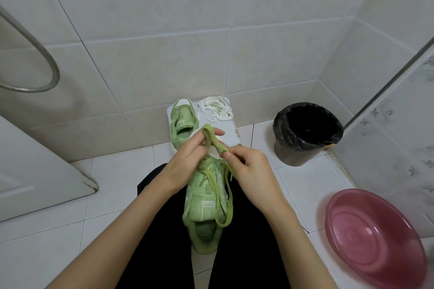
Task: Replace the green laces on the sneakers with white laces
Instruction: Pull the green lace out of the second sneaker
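We look down into a tiled bathroom: pale wall tiles and a white tiled floor point(70, 241). A metal shower hose point(48, 63) loops at upper left, a white door point(35, 171) sits at left, and a frosted panel point(399, 124) w/ a flower pattern stands at right. By the back wall a flat white surface point(229, 131) lies on the floor. It carries the second sneaker point(183, 124) on its left part and a loose heap of white laces point(216, 108) at its far right corner, just beside that shoe. A black bin point(305, 134) w/ a black liner stands to the right. A pink basin point(373, 234) lies at lower right.

The near sneaker point(203, 197), green, rests on our lap btwn black trouser legs. Its long axis runs straight away from us, heel opening toward us, toe end away. The second sneaker lies roughly the same way, toe toward the wall.

The left hand point(187, 157) has its fingers curled w/ a loop of the green lace point(212, 139) round them. The right hand point(251, 171) pinches the same lace btwn thumb and forefinger, just beside the left. More lace trails down the shoe's right side.

Our hands hide the near sneaker's toe and the second sneaker's heel. Which eyelets hold lace we can't make out.
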A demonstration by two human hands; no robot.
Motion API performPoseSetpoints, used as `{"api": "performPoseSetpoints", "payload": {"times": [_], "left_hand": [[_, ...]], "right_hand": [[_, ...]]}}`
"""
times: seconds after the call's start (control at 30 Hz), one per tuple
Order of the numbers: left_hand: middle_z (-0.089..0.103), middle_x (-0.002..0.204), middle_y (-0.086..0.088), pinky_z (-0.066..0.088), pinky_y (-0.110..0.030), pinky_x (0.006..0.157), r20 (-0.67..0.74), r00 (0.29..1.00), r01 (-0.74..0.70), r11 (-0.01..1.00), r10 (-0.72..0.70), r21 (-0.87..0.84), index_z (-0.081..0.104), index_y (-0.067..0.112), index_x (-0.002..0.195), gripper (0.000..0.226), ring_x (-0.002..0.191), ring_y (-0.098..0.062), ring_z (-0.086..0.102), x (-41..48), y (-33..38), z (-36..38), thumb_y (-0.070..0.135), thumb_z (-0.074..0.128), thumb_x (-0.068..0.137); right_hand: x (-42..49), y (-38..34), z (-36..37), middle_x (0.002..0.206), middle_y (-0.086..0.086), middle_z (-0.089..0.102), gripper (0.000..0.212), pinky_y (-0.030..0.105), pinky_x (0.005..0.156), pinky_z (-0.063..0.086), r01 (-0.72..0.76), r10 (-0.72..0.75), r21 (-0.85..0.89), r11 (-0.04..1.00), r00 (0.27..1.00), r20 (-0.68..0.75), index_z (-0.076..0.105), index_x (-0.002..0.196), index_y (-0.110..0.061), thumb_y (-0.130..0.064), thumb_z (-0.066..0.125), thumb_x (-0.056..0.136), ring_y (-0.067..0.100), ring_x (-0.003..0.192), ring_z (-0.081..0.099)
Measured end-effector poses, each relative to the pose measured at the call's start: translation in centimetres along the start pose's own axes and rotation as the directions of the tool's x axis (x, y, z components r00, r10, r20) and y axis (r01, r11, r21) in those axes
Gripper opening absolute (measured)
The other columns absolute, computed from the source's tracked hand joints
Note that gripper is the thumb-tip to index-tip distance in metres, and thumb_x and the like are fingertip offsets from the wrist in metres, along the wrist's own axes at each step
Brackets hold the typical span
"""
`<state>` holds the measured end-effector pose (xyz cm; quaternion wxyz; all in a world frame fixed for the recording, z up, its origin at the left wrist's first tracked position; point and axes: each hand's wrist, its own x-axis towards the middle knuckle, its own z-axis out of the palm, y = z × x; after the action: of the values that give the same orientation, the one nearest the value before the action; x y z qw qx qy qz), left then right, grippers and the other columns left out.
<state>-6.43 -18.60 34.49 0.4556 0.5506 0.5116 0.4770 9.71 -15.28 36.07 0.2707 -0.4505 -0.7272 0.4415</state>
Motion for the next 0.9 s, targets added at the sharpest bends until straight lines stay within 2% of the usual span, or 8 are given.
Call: {"api": "performPoseSetpoints", "payload": {"times": [0.1, 0.27, 0.33, 0.4, 0.47, 0.57, 0.63, 0.9], "left_hand": [[0.068, 0.092, 0.004, 0.047, -0.020, 0.083, -0.111, 0.993, -0.034, 0.999, 0.034, -0.003, 0.058, 0.023, 0.111, 0.050, 0.091, -0.011, 0.063, 0.1, 0.5, 0.6, 0.064, 0.049, 0.084], [0.059, 0.066, 0.011, 0.043, -0.017, 0.062, -0.357, 0.933, 0.043, 0.970, 0.047, 0.238, 0.060, 0.018, 0.079, 0.027, 0.063, -0.004, 0.054, 1.3, -0.5, 0.8, 0.028, 0.046, 0.099], [0.062, 0.067, 0.008, 0.047, -0.015, 0.065, -0.553, 0.825, 0.060, 0.991, -0.115, -0.116, 0.055, 0.015, 0.075, 0.036, 0.063, -0.004, 0.059, 2.1, -0.8, 0.1, 0.029, 0.037, 0.102], [0.062, 0.062, 0.003, 0.053, -0.021, 0.065, -0.509, 0.786, -0.090, 0.751, -0.349, -0.654, 0.049, 0.012, 0.076, 0.036, 0.058, -0.008, 0.061, 3.2, -0.5, -0.7, 0.027, 0.033, 0.104], [0.046, 0.051, 0.008, 0.044, -0.018, 0.045, -0.425, 0.812, -0.121, 0.598, -0.399, -0.793, 0.044, 0.015, 0.077, 0.031, 0.040, -0.005, 0.043, 3.8, -0.4, -0.9, 0.028, 0.034, 0.103], [0.039, 0.054, 0.011, 0.031, -0.018, 0.040, -0.538, 0.830, -0.008, 0.962, -0.146, -0.274, 0.047, 0.020, 0.082, 0.024, 0.043, -0.005, 0.032, 3.3, -1.6, -0.2, 0.034, 0.043, 0.101], [0.051, 0.064, 0.016, 0.038, -0.019, 0.053, -0.464, 0.882, -0.025, 0.992, 0.081, 0.126, 0.055, 0.027, 0.093, 0.016, 0.056, -0.003, 0.044, 2.6, -3.0, 0.5, 0.040, 0.045, 0.098], [0.026, 0.052, 0.009, 0.021, -0.021, 0.042, -0.377, 0.926, -0.055, 0.994, 0.014, -0.099, 0.060, 0.029, 0.087, 0.027, 0.046, -0.008, 0.024, 2.1, -2.8, 0.4, 0.046, 0.041, 0.095]], "right_hand": [[0.1, 0.5, 0.7, 0.054, -0.009, 0.047, 0.026, 0.019, 0.051, 0.030, 0.023, -0.023, -0.002, 1.000, 1.000, 0.016, 0.064, 0.072, -0.012, -0.024, 0.056, 0.094, 0.006, 0.053, 0.038], [0.3, 1.8, 1.6, 0.052, -0.015, 0.047, 0.019, 0.015, 0.054, 0.034, -0.017, 0.000, 0.247, 0.969, 0.998, 0.067, 0.069, 0.077, -0.022, -0.027, 0.060, 0.093, 0.000, 0.052, 0.041], [0.2, 3.0, 1.6, 0.056, -0.012, 0.054, 0.015, 0.015, 0.061, 0.041, -0.058, 0.015, 0.388, 0.920, 0.993, 0.113, 0.071, 0.081, -0.023, -0.025, 0.060, 0.092, 0.004, 0.057, 0.049], [0.1, 3.8, 1.8, 0.064, -0.010, 0.057, 0.015, 0.014, 0.068, 0.043, -0.070, 0.018, 0.430, 0.900, 0.992, 0.123, 0.071, 0.082, -0.024, -0.021, 0.060, 0.092, 0.006, 0.065, 0.053], [0.2, 4.2, 2.4, 0.066, -0.012, 0.059, 0.021, 0.014, 0.069, 0.043, -0.069, 0.040, 0.414, 0.907, 0.996, 0.078, 0.071, 0.079, -0.029, -0.017, 0.060, 0.093, 0.005, 0.068, 0.053], [0.5, 3.7, 2.8, 0.074, -0.013, 0.067, 0.023, 0.013, 0.070, 0.043, -0.090, 0.099, 0.378, 0.922, 0.995, -0.006, 0.072, 0.077, -0.029, -0.018, 0.060, 0.093, 0.002, 0.072, 0.058], [0.4, 2.7, 2.6, 0.076, -0.012, 0.069, 0.019, 0.014, 0.068, 0.044, -0.090, 0.094, 0.264, 0.960, 0.996, -0.003, 0.073, 0.078, -0.023, -0.022, 0.060, 0.092, 0.000, 0.073, 0.060], [-1.3, -3.4, 2.4, 0.047, -0.007, 0.025, 0.047, 0.023, 0.042, 0.019, -0.074, 0.078, -0.100, 0.992, 0.996, 0.044, 0.030, 0.053, -0.016, -0.017, 0.052, 0.094, 0.011, 0.045, 0.021]]}}
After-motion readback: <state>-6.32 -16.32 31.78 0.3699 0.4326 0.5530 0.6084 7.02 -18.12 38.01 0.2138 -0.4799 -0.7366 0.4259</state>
